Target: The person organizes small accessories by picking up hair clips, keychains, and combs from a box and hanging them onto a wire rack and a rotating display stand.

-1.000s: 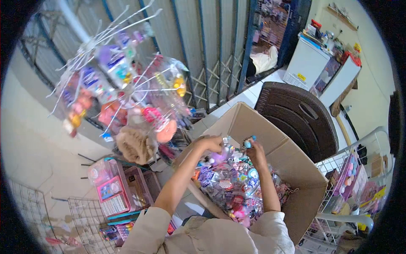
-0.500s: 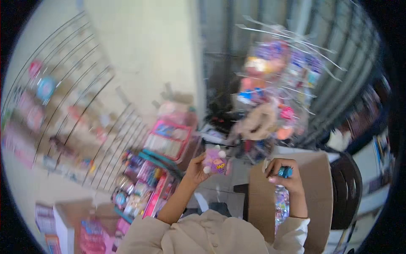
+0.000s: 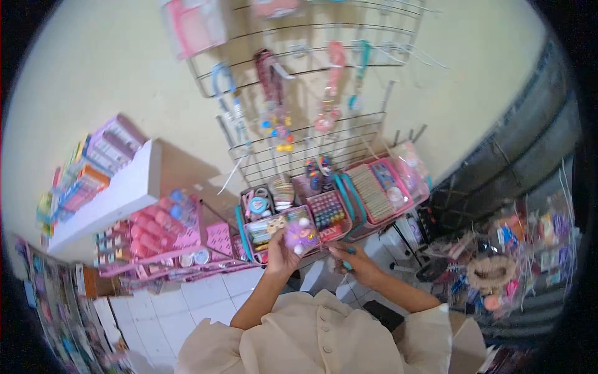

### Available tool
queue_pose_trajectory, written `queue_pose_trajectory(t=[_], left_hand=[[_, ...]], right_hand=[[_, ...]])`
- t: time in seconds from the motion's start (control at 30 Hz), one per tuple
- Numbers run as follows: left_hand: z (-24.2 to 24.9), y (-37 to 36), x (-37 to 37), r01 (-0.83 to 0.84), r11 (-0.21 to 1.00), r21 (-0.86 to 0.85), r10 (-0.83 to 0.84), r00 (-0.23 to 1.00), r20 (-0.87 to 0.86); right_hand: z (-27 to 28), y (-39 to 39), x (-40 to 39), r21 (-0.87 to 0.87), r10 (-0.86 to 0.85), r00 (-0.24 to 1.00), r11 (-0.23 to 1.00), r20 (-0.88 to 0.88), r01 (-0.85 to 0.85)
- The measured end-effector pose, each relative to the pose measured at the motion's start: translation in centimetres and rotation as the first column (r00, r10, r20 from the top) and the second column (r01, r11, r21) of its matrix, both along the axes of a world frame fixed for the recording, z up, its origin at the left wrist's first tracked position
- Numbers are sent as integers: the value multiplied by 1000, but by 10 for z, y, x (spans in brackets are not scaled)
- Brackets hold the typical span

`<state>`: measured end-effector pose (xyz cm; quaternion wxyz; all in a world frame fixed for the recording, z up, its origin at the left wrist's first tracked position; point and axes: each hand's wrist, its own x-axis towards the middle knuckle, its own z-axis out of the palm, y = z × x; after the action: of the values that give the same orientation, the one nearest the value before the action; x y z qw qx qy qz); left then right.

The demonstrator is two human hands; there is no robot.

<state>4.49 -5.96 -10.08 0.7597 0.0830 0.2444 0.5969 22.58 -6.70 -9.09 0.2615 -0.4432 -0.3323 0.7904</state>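
Reaches both arms forward and inward from the torso, with upper arms spread to either side and forearms bare. Slants left forearm up toward the middle, with left hand raised at its end and fingers pointing upward, bent in a light grip. Angles right forearm more flatly, in from the right, with right hand turned across the body and fingers pointing left, curled in a grasp. Holds both hands near each other, not touching.
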Motion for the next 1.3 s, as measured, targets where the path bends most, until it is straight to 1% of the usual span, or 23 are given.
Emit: queue_pose_trajectory(t=[0.03, 0.1, 0.13, 0.2, 0.23, 0.3, 0.4, 0.6, 0.67, 0.7, 0.73, 0.77, 0.8, 0.87, 0.93, 0.97, 1.03, 1.07, 1.13, 1.17, 1.2, 1.27, 1.3], left_hand=[[-8, 1, -11, -100, 990, -99, 102, 995, 15], [-18, -2, -32, -177, 982, -60, 179, 983, 31], [-22, -3, -42, -214, 977, -14, 214, 976, 42], [-30, -5, -58, -238, 971, -20, 238, 971, 22], [-34, -8, -64, -285, 958, -40, 285, 958, 6], [-36, -9, -69, -386, 915, -115, 384, 922, -39], [-48, -7, -75, -392, 913, -114, 379, 918, -118], [-79, -3, -72, -362, 924, -119, 330, 916, -227], [-91, 2, -77, -409, 904, -122, 374, 898, -234], [-99, 6, -82, -508, 859, -69, 415, 768, -488], [-107, 11, -87, -585, 811, 12, 425, 575, -699], [-118, 21, -97, -620, 733, 281, 372, 19, -928], [-124, 31, -109, -490, 694, 528, 222, -552, -804], [-51, 51, -130, -239, 747, 620, 478, -456, -751], [-49, 87, -158, -68, 908, 413, 291, -607, -740], [-53, 102, -164, -71, 908, 412, 291, -601, -745], [-65, 127, -171, 70, 960, 273, 235, -732, -639], [-74, 131, -172, 72, 957, 282, 244, -728, -641], [-93, 134, -175, 77, 994, 73, 105, -812, -574], [-105, 132, -177, 95, 980, 173, 178, -803, -568], [-103, 128, -173, 105, 978, 180, 190, -801, -567], [-91, 112, -165, -26, 968, 249, 168, -669, -724], [-82, 103, -159, -18, 969, 244, 170, -668, -725]], right_hand=[[-6, 6, -17, -7, 40, 999, 999, 5, -40], [-16, 15, -52, -262, -153, 973, 959, -172, 105], [-23, 21, -65, -267, -126, 977, 961, -172, 77], [-32, 33, -87, -329, -206, 888, 942, -411, 66], [-33, 38, -93, -352, -178, 857, 936, -484, -4], [-39, 44, -106, -378, -191, 859, 926, -475, -3], [-43, 46, -118, -380, -229, 852, 924, -470, 38], [-65, 48, -127, -261, -238, 867, 956, -438, 131], [-66, 47, -128, -130, -305, 868, 952, -391, 276], [-66, 46, -127, -127, -303, 870, 953, -390, 275], [-64, 45, -125, -75, -313, 877, 949, -364, 307], [-64, 45, -123, -21, -326, 883, 941, -338, 339], [-65, 45, -122, -17, -327, 883, 940, -337, 342], [-70, 45, -118, 164, -376, 897, 894, -232, 417], [-80, 44, -113, 157, -388, 892, 890, -231, 428], [-82, 42, -111, 149, -396, 887, 888, -236, 436], [-79, 37, -106, 188, -392, 894, 882, -217, 433], [-78, 36, -104, 223, -391, 897, 874, -205, 432], [-78, 29, -97, 265, -418, 889, 850, -188, 456], [-77, 27, -94, 255, -460, 871, 834, -172, 490], [-78, 25, -92, 242, -501, 851, 816, -156, 525], [-86, 24, -83, 228, -513, 842, 811, -165, 539], [-89, 22, -79, 214, -531, 830, 802, -171, 557]])
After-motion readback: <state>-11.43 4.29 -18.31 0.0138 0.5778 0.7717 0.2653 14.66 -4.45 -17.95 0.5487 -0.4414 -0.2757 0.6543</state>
